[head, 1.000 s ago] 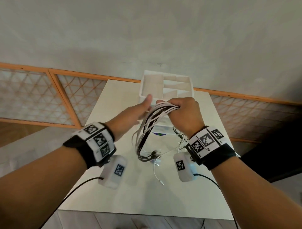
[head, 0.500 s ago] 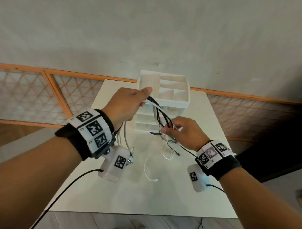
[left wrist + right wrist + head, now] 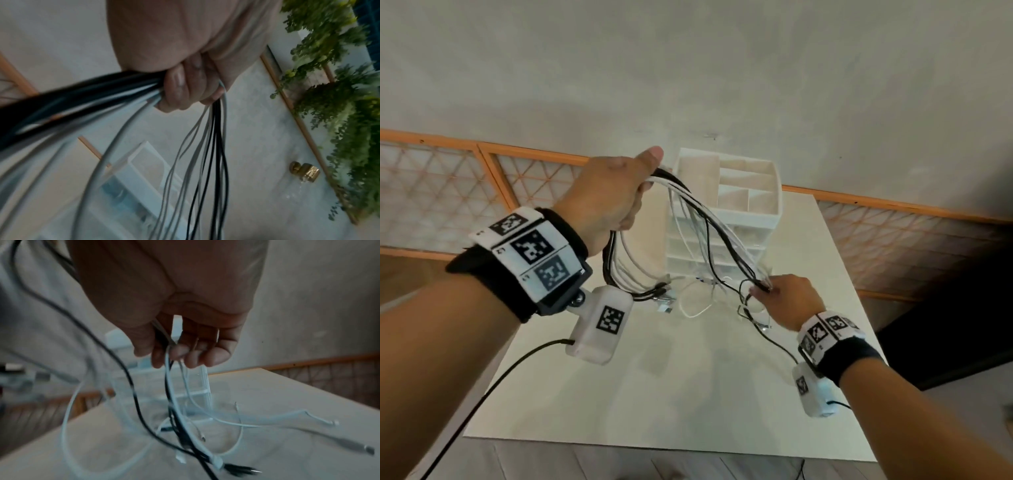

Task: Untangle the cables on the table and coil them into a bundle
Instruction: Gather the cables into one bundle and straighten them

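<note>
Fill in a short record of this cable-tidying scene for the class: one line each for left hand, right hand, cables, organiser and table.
left hand: raised left hand grips the gathered black and white cables
right hand: lower right hand, fingers pinching the strands near the table
cables: stretched between both hands; loose ends lie on the table
organiser: white drawer organiser stands behind the cables
table: white table

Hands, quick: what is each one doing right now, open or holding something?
Left hand: fingers curled round the bunch of black and white cables, held raised.
Right hand: pinching the same cables lower down, just above the table.
</note>
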{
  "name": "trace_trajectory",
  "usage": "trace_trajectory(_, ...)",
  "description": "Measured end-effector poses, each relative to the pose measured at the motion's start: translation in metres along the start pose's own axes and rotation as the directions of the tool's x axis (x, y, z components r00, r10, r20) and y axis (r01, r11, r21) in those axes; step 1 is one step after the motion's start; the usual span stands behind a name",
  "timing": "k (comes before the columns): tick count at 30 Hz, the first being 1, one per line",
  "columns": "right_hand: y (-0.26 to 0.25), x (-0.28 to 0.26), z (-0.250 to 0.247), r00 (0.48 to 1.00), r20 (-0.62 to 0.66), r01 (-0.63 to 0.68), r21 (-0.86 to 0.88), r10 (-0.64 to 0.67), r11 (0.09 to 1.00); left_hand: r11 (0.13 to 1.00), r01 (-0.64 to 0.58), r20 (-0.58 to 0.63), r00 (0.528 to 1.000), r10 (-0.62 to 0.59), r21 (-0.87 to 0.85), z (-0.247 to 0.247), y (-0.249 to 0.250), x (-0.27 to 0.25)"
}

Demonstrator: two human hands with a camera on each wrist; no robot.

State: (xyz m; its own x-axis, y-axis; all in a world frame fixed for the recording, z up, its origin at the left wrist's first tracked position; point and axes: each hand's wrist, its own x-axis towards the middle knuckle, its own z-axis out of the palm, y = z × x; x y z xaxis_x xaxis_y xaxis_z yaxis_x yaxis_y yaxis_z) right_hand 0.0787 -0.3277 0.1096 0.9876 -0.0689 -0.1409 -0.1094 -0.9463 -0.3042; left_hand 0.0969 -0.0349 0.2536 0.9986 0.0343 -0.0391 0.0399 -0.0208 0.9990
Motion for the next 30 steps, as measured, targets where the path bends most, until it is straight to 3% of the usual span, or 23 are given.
trace_trajectory(3, -0.002, 0.009, -0.023, 0.972, -0.21, -0.019, 0.367, 0.103, 0.93, 0.991, 0.04, -0.021, 0.999, -0.037, 0.125, -0.001, -0.015, 0.001)
trace_trajectory(5, -0.002, 0.01, -0.046, 0.888, -0.426, 0.071, 0.499, 0.173, 0.863, 0.965, 0.092, -0.066, 0.995, -0.078, 0.244, -0.003, -0.027, 0.003)
trace_trajectory(8, -0.011, 0.002, -0.064, 0.686, -0.659, 0.296, 0.64, 0.308, 0.709, 0.942, 0.147, -0.121, 0.986, -0.115, 0.301, -0.002, -0.045, 0.005)
trace_trajectory(9, -0.015, 0.0, -0.065, 0.644, -0.692, 0.392, 0.664, 0.325, 0.637, 0.934, 0.16, -0.136, 0.983, -0.122, 0.319, 0.0, -0.051, 0.005)
trace_trajectory(11, -0.025, -0.007, -0.064, 0.63, -0.722, 0.512, 0.663, 0.286, 0.547, 0.91, 0.192, -0.168, 0.976, -0.138, 0.367, 0.003, -0.063, 0.004)
trace_trajectory(13, -0.028, -0.014, -0.059, 0.645, -0.741, 0.56, 0.625, 0.188, 0.544, 0.897, 0.231, -0.217, 0.963, -0.157, 0.376, 0.002, -0.072, 0.005)
trace_trajectory(15, -0.02, -0.018, -0.047, 0.689, -0.724, 0.52, 0.514, 0.021, 0.682, 0.924, 0.234, -0.266, 0.952, -0.154, 0.303, -0.002, -0.074, 0.007)
trace_trajectory(18, 0.005, -0.025, -0.004, 0.822, -0.535, 0.349, 0.201, -0.196, 0.916, 0.98, 0.17, -0.302, 0.944, -0.131, 0.107, -0.007, -0.057, 0.011)
trace_trajectory(20, 0.018, -0.03, 0.026, 0.895, -0.373, 0.297, 0.087, -0.245, 0.951, 0.994, 0.099, -0.26, 0.962, -0.082, 0.053, -0.004, -0.044, 0.012)
trace_trajectory(26, 0.019, -0.024, 0.054, 0.988, -0.154, 0.004, 0.097, 0.011, 0.995, 0.999, -0.018, -0.053, 0.998, 0.016, -0.042, 0.028, -0.022, -0.003)
trace_trajectory(29, 0.017, -0.018, 0.053, 0.987, -0.033, -0.151, 0.089, 0.155, 0.984, 0.996, -0.002, 0.018, 1.0, 0.003, -0.084, 0.032, -0.014, -0.008)
trace_trajectory(30, 0.015, -0.014, 0.048, 0.975, -0.003, -0.22, 0.165, 0.223, 0.962, 0.998, -0.003, 0.033, 0.999, 0.005, -0.06, 0.031, -0.014, -0.007)
